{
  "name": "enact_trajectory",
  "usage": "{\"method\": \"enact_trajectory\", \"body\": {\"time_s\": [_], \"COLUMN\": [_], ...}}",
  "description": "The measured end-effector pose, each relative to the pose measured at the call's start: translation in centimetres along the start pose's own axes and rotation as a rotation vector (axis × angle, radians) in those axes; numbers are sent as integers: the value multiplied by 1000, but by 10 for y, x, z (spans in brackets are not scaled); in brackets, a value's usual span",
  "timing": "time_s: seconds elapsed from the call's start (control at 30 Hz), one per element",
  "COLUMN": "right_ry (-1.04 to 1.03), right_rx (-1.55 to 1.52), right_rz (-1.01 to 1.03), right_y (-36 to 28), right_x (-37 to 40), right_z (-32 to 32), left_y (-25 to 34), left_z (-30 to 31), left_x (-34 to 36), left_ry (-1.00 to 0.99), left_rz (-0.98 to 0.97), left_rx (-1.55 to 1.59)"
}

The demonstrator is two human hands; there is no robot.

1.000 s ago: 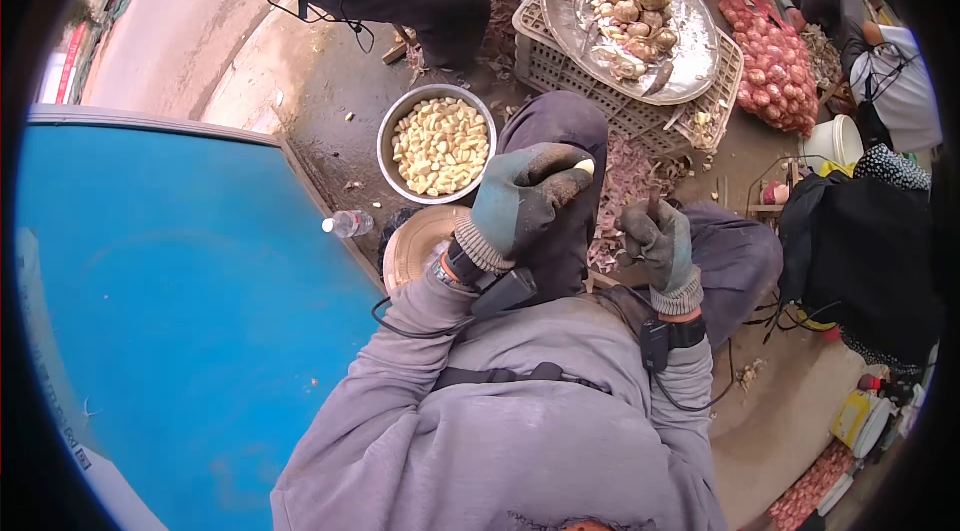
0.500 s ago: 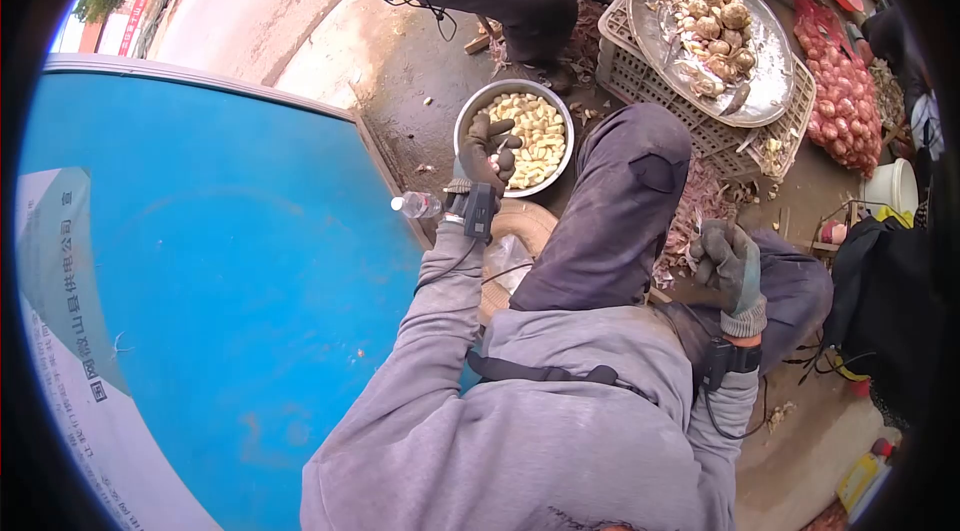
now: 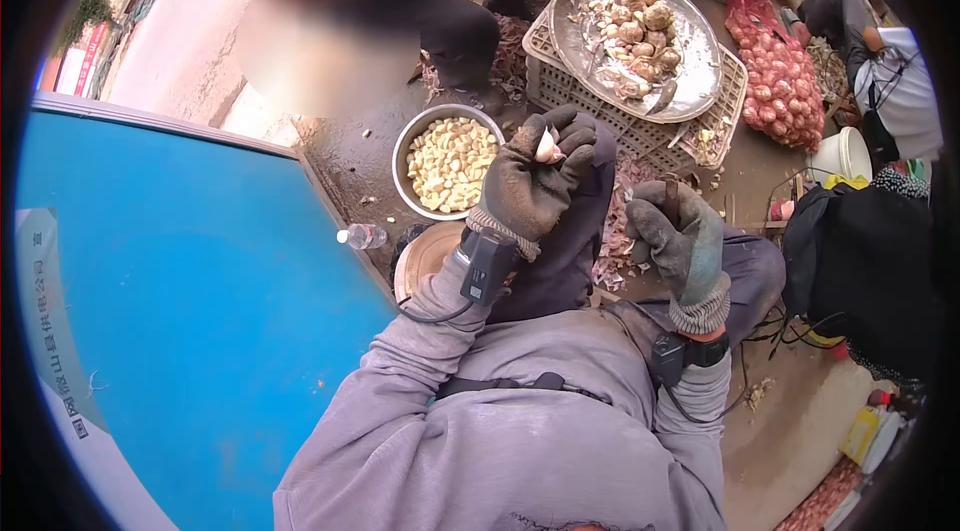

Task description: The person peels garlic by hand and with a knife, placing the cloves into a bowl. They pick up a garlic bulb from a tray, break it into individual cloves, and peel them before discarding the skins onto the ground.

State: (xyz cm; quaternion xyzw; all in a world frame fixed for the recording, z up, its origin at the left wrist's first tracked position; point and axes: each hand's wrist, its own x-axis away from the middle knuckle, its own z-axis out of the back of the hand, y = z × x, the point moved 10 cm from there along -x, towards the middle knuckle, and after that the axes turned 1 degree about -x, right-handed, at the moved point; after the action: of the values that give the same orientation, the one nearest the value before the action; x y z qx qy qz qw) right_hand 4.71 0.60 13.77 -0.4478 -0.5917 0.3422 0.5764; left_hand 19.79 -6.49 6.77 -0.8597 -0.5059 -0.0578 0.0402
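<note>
My left hand [image 3: 535, 176], in a dirty dark glove, is raised above my knee with a garlic clove [image 3: 548, 147] held at its curled fingers. To its right, my right hand [image 3: 680, 236], in a grey-green glove, is closed around a small knife [image 3: 672, 201], of which a brown part sticks up. Left of my left hand stands a metal bowl [image 3: 400, 163] filled with peeled cloves [image 3: 450, 166]. Beyond both hands, a round metal tray [image 3: 705, 71] holds whole garlic bulbs [image 3: 650, 26] and loose skins.
The tray rests on a plastic crate [image 3: 560, 81]. Red net sacks of garlic [image 3: 780, 81] and a white bucket [image 3: 845, 153] are at the right. A blue board [image 3: 190, 281] fills the left, with a plastic bottle [image 3: 362, 236] beside it. Other people sit nearby.
My left hand has moved from over the bowl to above my knee, nearer my right hand, and a clove now shows in it. My right hand has risen slightly. The view has shifted.
</note>
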Motion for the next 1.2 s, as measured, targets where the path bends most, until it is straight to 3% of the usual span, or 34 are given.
{"method": "enact_trajectory", "body": {"time_s": [0.07, 0.13, 0.2, 0.23, 0.33, 0.37, 0.5, 0.53, 0.57, 0.6, 0.67, 0.8, 0.9, 1.0, 1.03, 1.07, 1.13, 1.2], "right_ry": [-38, -19, 27, 60, 149, 161, 162, 166, 116, 63, 54, 77, 89, 2, -48, -46, -17, -7], "right_rx": [31, 167, 142, 264, 403, 398, 263, 261, 28, -204, -214, -280, -439, -652, -603, -605, -585, -644], "right_rz": [45, 189, 195, 268, 426, 365, 172, 168, 142, 117, 88, 114, 10, -23, 0, 2, 143, 157], "right_y": [-10, -13, -6, -6, -9, -2, 33, 34, 38, 39, 43, 55, 68, 87, 89, 95, 84, 76], "right_x": [2, -1, -4, -5, -1, -2, -4, -3, -3, -4, -2, -3, -2, -6, -7, -8, -8, -5], "right_z": [-6, -6, 0, 6, 16, 21, 35, 38, 36, 33, 37, 54, 59, 56, 57, 60, 67, 57], "left_y": [-18, -42, -53, -61, -84, -92, -102, -94, -91, -93, -110, -106, -96, -96, -99, -98, -110, -118], "left_z": [-18, -27, -46, -48, -24, -23, -11, -23, -35, -31, 13, 20, 5, 1, 18, 30, 27, 21], "left_x": [1, 4, 11, 12, 7, 6, 9, 14, 19, 17, 11, 16, 21, 26, 22, 22, 24, 23], "left_ry": [-15, 3, -92, -74, -74, -174, -139, -178, -215, -212, 22, 6, -36, -87, -50, -52, -138, -82], "left_rz": [-127, -86, -253, -194, -99, -26, 17, -96, -217, -216, 119, 73, -26, -56, -7, -5, 127, 149], "left_rx": [-318, -207, -834, -1012, -719, -688, -572, -1030, -1486, -1487, -235, -451, -1203, -1350, -1134, -1136, -812, -736]}}
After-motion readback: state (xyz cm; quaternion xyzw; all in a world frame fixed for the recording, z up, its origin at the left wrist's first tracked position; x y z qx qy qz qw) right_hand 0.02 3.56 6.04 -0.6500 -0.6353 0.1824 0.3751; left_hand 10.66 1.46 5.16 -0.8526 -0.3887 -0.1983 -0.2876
